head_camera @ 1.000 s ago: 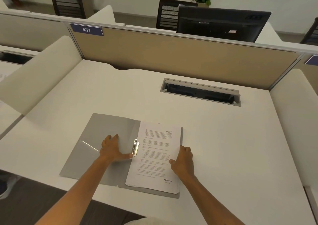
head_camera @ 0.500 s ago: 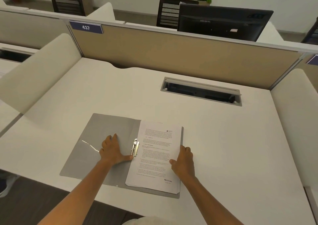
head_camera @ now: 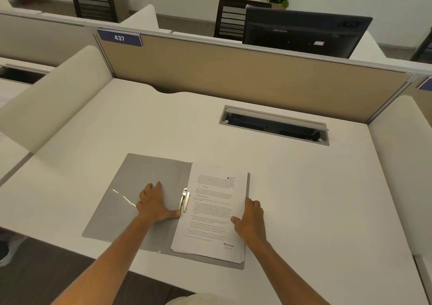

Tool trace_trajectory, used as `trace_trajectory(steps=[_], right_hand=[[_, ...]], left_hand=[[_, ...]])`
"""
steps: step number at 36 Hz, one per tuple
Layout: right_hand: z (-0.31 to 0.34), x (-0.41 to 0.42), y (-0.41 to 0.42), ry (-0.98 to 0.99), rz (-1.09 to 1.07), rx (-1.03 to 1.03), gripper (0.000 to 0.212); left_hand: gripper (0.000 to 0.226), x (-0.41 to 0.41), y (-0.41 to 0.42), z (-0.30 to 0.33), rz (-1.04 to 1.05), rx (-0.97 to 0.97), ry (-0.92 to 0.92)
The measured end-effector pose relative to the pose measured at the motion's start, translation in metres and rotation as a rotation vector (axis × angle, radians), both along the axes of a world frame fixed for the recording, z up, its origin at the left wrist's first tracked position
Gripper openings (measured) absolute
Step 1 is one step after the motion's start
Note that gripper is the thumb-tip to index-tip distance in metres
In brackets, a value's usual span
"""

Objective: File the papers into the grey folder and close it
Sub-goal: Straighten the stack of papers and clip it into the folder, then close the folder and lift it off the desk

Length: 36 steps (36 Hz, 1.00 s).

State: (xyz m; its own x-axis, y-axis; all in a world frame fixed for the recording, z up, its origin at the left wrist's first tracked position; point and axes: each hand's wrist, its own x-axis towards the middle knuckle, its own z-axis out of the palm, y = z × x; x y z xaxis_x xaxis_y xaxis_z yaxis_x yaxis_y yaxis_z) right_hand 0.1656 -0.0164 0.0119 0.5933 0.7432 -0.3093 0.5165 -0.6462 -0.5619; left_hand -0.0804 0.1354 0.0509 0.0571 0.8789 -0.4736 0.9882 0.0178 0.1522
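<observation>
The grey folder (head_camera: pixel 140 176) lies open on the white desk (head_camera: pixel 304 199), its left cover flat. A stack of printed papers (head_camera: pixel 210 211) with a "RECEIVED" stamp rests on its right half. A metal clip (head_camera: pixel 184 199) stands at the spine, along the papers' left edge. My left hand (head_camera: pixel 154 203) lies flat on the left cover, thumb touching the clip's lower end. My right hand (head_camera: pixel 250 220) presses on the papers' right edge, fingers over the side of the stack.
A cable slot (head_camera: pixel 274 125) is set into the desk at the back right. A beige partition (head_camera: pixel 233 71) with a "437" label closes the far side, padded side panels flank the desk. A dark monitor (head_camera: pixel 304 31) stands beyond it.
Both hands stay in nearly the same spots on the folder and papers. Only the camera view shifts slightly.
</observation>
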Motion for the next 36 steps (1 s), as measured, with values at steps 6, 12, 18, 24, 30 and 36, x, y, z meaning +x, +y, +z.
trace_trajectory(steps=[6, 12, 18, 24, 30, 36], right_hand=[[0.003, 0.0, -0.002, 0.021, 0.003, 0.011, 0.068], [0.005, -0.001, -0.004, 0.038, -0.011, 0.021, 0.069], [0.006, -0.002, -0.006, 0.011, 0.018, 0.017, 0.077], [0.008, -0.004, -0.009, 0.014, 0.028, 0.035, 0.074], [0.011, -0.005, -0.011, 0.005, 0.029, 0.032, 0.073], [0.012, -0.006, -0.011, -0.001, 0.03, 0.021, 0.073]], left_hand=[[0.144, -0.003, 0.002, -0.003, -0.003, -0.009, -0.012], [0.136, -0.013, 0.004, -0.008, -0.002, 0.044, -0.062], [0.112, -0.035, 0.011, -0.013, 0.07, 0.151, -0.126], [0.102, -0.075, 0.029, -0.017, 0.155, 0.193, -0.106], [0.103, -0.112, 0.048, -0.022, 0.289, 0.199, -0.095], [0.092, -0.133, 0.063, -0.023, 0.377, 0.15, -0.113]])
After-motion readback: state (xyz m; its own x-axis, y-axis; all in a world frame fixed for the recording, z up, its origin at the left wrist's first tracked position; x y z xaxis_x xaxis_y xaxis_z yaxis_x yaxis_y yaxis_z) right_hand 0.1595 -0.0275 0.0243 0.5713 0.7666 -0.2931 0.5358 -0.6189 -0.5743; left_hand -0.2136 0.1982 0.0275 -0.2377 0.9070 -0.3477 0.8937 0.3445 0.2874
